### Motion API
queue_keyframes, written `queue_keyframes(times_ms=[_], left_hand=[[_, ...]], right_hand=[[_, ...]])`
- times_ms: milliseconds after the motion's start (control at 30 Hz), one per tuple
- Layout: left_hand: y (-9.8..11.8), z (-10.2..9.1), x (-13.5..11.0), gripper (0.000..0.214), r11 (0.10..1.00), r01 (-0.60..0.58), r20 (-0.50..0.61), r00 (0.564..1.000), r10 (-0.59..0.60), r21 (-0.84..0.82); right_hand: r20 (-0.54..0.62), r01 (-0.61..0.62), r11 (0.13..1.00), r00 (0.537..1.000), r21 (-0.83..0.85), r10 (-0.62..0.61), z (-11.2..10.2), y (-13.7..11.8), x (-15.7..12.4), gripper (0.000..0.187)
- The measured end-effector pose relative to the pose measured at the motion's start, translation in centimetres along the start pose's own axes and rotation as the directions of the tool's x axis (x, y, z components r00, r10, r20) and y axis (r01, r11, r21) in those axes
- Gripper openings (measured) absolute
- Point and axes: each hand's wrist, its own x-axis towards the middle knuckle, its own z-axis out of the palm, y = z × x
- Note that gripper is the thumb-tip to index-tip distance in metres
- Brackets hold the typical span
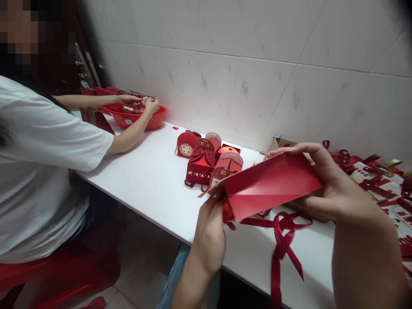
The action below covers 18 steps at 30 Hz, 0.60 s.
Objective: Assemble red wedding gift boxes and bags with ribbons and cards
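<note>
Between both hands I hold a red paper gift box (273,182), tilted above the table. My left hand (209,236) is closed around its near left end, where something shiny and red shows at the opening. Over the right end curl the fingers and thumb of my right hand (328,189). Below the box is a dark red ribbon (283,236) tied in a bow with long tails; whether it is fastened to the box I cannot tell. Beyond my left hand several small red gift boxes (201,165) stand close together.
At the left a person in a white shirt (41,163) has both hands over a red basin (154,120). On the right lie many white cards with red ribbons (370,180), by a cardboard box (283,142). A tiled wall (225,77) backs the white table (141,176).
</note>
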Motion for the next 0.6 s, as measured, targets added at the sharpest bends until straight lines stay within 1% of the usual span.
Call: queue_keyframes(times_ms=[67, 100, 167, 200, 233, 267, 333, 400, 433, 500, 600], left_hand=[[0.6, -0.2, -0.6, 0.034, 0.994, -0.046, 0.009, 0.999, 0.045, 0.102], [1.0, -0.2, -1.0, 0.035, 0.988, -0.057, 0.011, 0.998, 0.056, 0.141], [1.7, 0.0, -1.9, 0.034, 0.978, -0.058, 0.015, 0.998, 0.056, 0.201], [2.0, 0.1, -2.3, 0.033, 0.970, -0.051, 0.005, 0.999, 0.051, 0.238], [2.3, 0.3, -2.7, 0.031, 0.959, -0.048, -0.012, 0.999, 0.053, 0.280], [2.6, 0.4, -3.0, 0.030, 0.946, -0.046, -0.030, 0.998, 0.058, 0.321], [3.1, 0.6, -3.4, 0.031, 0.923, -0.046, -0.056, 0.996, 0.072, 0.381], [3.2, 0.5, -3.4, 0.031, 0.916, -0.053, -0.064, 0.994, 0.085, 0.398], [3.2, 0.4, -3.3, 0.031, 0.917, -0.053, -0.066, 0.994, 0.086, 0.394], [3.0, 0.1, -2.9, 0.030, 0.923, -0.051, -0.056, 0.995, 0.078, 0.380], [2.8, 0.0, -2.8, 0.027, 0.920, -0.081, -0.028, 0.995, 0.100, 0.383]], right_hand=[[0.073, -0.096, 0.994, 0.993, 0.060, 0.092, -0.7, 0.7, 0.0, 0.063], [0.087, -0.107, 0.991, 0.991, 0.084, 0.100, -0.9, 0.9, 0.0, 0.066], [0.100, -0.088, 0.990, 0.992, 0.114, 0.076, -1.2, 1.2, -0.1, 0.081], [0.116, -0.081, 0.989, 0.991, 0.120, 0.067, -1.3, 1.2, -0.2, 0.088], [0.152, -0.094, 0.989, 0.985, 0.116, 0.076, -1.4, 1.3, -0.2, 0.090], [0.199, -0.122, 0.987, 0.975, 0.105, 0.099, -1.4, 1.4, -0.2, 0.088], [0.287, -0.208, 0.975, 0.941, 0.084, 0.176, -1.6, 1.5, -0.2, 0.079], [0.329, -0.283, 0.955, 0.913, 0.085, 0.241, -1.6, 1.7, -0.2, 0.077], [0.333, -0.299, 0.950, 0.908, 0.092, 0.254, -1.5, 1.7, -0.2, 0.078], [0.327, -0.293, 0.951, 0.912, 0.098, 0.247, -1.4, 1.8, -0.1, 0.078], [0.287, -0.246, 0.966, 0.934, 0.084, 0.213, -1.2, 1.7, 0.2, 0.074]])
